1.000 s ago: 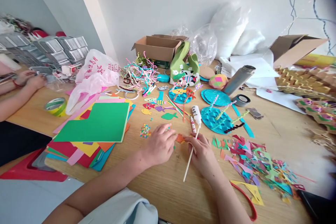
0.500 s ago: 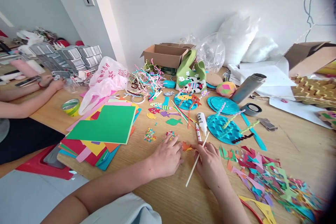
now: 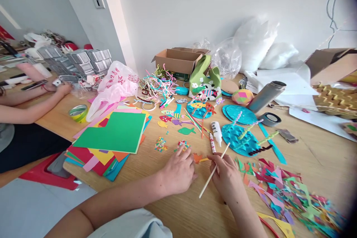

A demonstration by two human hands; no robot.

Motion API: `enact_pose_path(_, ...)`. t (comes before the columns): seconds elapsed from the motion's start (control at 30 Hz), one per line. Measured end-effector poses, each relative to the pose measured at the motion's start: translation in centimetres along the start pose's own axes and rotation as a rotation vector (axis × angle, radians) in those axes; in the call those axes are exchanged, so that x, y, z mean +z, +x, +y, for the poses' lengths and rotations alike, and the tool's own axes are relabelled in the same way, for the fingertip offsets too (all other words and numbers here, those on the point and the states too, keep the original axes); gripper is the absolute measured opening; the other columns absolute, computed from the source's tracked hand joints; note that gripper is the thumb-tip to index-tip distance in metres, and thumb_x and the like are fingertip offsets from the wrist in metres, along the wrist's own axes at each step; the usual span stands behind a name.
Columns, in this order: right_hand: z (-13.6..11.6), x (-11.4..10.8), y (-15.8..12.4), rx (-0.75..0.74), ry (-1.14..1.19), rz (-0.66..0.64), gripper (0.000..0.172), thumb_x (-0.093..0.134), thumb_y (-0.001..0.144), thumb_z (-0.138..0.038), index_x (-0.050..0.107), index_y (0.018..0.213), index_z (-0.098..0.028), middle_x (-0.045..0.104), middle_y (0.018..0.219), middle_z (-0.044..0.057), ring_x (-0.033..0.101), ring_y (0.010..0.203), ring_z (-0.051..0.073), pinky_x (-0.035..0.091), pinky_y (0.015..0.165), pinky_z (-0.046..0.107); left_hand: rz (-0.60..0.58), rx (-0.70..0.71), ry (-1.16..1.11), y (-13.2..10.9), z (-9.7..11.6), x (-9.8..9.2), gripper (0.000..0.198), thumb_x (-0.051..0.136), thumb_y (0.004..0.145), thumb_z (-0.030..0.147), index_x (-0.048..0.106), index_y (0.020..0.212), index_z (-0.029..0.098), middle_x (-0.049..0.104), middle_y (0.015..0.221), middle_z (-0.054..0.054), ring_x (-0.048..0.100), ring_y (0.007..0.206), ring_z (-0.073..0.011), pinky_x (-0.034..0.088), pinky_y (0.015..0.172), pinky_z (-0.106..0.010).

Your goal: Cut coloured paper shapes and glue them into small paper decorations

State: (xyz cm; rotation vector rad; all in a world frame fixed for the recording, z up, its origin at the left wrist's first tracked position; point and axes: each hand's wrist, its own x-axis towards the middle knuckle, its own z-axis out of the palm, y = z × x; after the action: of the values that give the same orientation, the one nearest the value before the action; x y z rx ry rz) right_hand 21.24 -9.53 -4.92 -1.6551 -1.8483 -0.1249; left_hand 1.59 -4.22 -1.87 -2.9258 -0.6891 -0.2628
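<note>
My left hand point(image 3: 180, 169) lies on the wooden table with its fingers stretched out. Its fingertips reach a small pile of paper confetti point(image 3: 184, 144), and an orange paper cutout point(image 3: 198, 157) lies beside them. In my right hand point(image 3: 226, 174) a thin pale stick point(image 3: 206, 187) is gripped, slanting across the fingers. The right fingertips also meet a narrow yellow-orange strip point(image 3: 204, 159) at the cutout's edge. Just beyond are a white glue bottle point(image 3: 216, 134) and a white-and-red marker point(image 3: 212, 144). Several paper fish, among them a green fish point(image 3: 186, 131), lie farther back.
Stacked coloured paper point(image 3: 111, 132) lies at left, near a person's hands point(image 3: 63, 88). Paper scraps point(image 3: 290, 189) spread at right. Blue discs point(image 3: 237, 139) with pipe cleaners, a steel flask point(image 3: 267, 95), a green felt bag point(image 3: 205, 81) and a cardboard box point(image 3: 177, 59) stand behind.
The view has shifted slightly, so the scene sits a little differently. My right hand and the stick have edged away from the orange cutout, and the yellow-orange strip shows more. The left hand stays nearly still.
</note>
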Motion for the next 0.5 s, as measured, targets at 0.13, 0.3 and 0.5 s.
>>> enact_pose_path(0.13, -0.2, -0.4, 0.1, 0.029, 0.086, 0.057, 0.016, 0.047, 0.090, -0.016, 0.062, 0.092, -0.019, 0.064, 0.091, 0.008, 0.059, 0.084, 0.022, 0.048, 0.071, 0.035, 0.000, -0.007, -0.008, -0.2, 0.2, 0.1, 0.045, 0.041, 0.095, 0.042, 0.064, 0.116, 0.009, 0.062, 0.122, -0.015, 0.041, 0.129, -0.0308, 0.022, 0.113, -0.048)
enact_pose_path(0.3, -0.6, -0.7, 0.4, 0.097, 0.148, 0.086, 0.017, 0.047, 0.090, -0.016, 0.064, 0.094, -0.020, 0.064, 0.092, 0.008, 0.061, 0.086, 0.021, 0.051, 0.072, 0.034, -0.009, -0.024, -0.103, -0.2, -0.1, -0.1, 0.037, 0.044, 0.094, 0.039, 0.064, 0.113, 0.013, 0.062, 0.120, -0.013, 0.042, 0.128, -0.0297, 0.028, 0.110, -0.048)
enact_pose_path(0.5, -1.3, -0.9, 0.5, 0.088, 0.111, -0.007, 0.027, 0.046, 0.082, -0.007, 0.067, 0.093, -0.018, 0.064, 0.093, 0.010, 0.061, 0.090, 0.023, 0.051, 0.077, 0.037, -0.008, -0.073, -0.195, 0.4, -1.0, -1.0, 0.027, 0.048, 0.089, 0.020, 0.063, 0.111, 0.016, 0.062, 0.120, -0.010, 0.040, 0.128, -0.0275, 0.029, 0.112, -0.046)
